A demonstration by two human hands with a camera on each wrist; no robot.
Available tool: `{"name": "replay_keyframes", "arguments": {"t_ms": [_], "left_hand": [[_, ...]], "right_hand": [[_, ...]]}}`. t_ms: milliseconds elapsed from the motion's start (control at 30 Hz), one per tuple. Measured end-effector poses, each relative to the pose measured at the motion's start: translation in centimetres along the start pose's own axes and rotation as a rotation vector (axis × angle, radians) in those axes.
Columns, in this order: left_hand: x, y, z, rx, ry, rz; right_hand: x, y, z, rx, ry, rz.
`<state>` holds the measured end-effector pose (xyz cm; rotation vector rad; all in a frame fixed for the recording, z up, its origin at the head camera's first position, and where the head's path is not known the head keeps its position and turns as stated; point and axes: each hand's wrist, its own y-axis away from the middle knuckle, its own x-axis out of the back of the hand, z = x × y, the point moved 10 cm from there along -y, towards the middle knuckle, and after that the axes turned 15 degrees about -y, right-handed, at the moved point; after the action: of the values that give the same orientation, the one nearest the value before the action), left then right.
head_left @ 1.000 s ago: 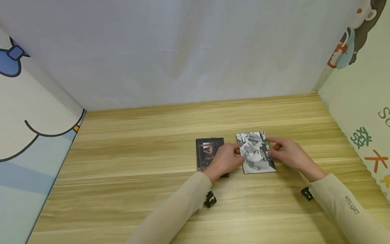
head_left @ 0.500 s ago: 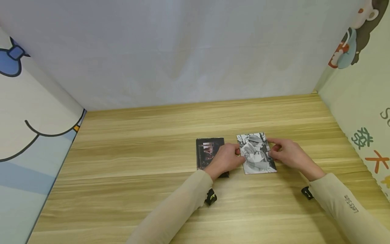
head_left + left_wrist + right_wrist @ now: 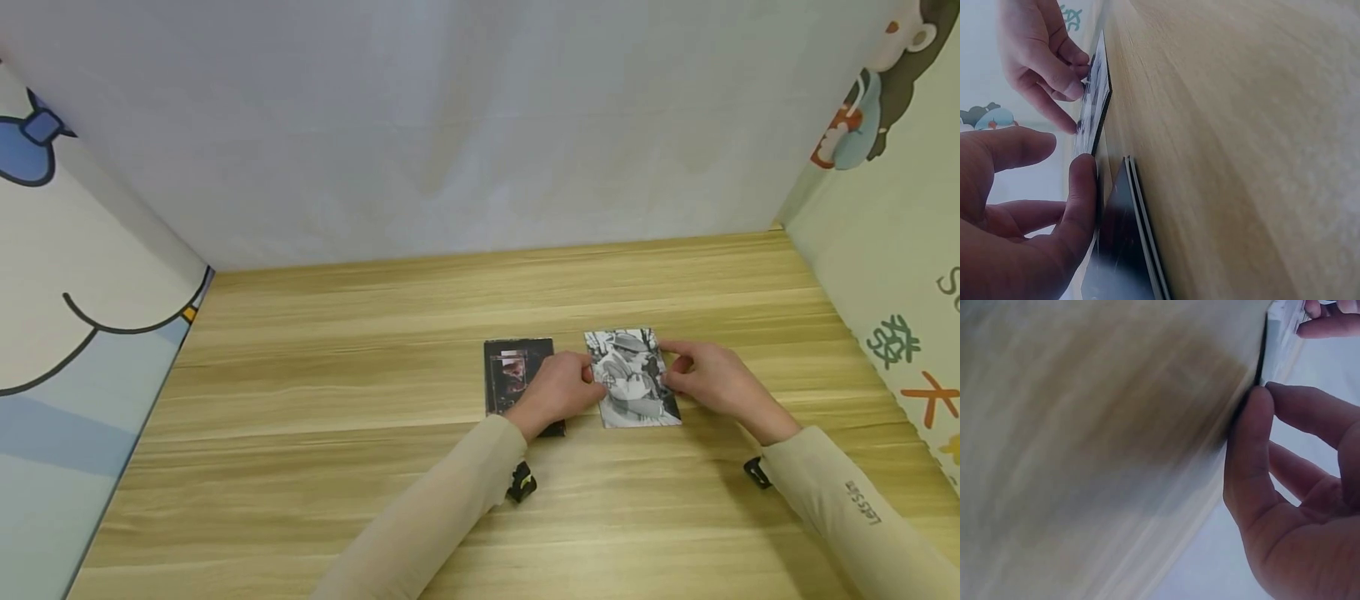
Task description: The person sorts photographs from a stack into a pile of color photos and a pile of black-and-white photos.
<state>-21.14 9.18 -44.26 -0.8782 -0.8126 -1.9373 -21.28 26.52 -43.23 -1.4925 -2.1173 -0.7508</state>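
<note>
Card shifted slightly nearer at far edge; table beyond.

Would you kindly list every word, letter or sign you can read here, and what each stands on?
"Let's S…", on the right sleeve; its last letters are blurred.
"發", apparently, in green on the right wall.
"大", in orange on the same wall.
"S", grey, also there; what follows is cut off.
Any lettering on the dark card or black-and-white card is too small to read.

The left grip hides part of the dark flat stack.
</note>
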Motion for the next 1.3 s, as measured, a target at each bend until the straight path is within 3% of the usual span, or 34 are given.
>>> {"name": "replay_keyframes", "arguments": {"t_ms": [333,567,667,933,1300], "left_hand": [[-0.2,0.3,-0.1,0.01,0.071,-0.042],[0.6,1.3,-0.4,-0.001,0.233,-0.018],[1.6,2.2,-0.8,0.003,0.288,0.012],[5.0,4.9,-2.0,-0.043,0.314,0.162],[6.8,8.0,-5.4,-0.054,0.303,0.222]], "right_hand": [[0.7,0.6,-0.5,-0.026,-0.008,0.042],[0.8,1.2,-1.3,-0.027,-0.033,0.083],[0.8,1.6,-1.8,-0.015,-0.061,0.094],[0.1,2.3,-3.6,0.025,-0.151,0.119],[-2.2,1.9,-6.0,0.095,-0.204,0.116]]}}
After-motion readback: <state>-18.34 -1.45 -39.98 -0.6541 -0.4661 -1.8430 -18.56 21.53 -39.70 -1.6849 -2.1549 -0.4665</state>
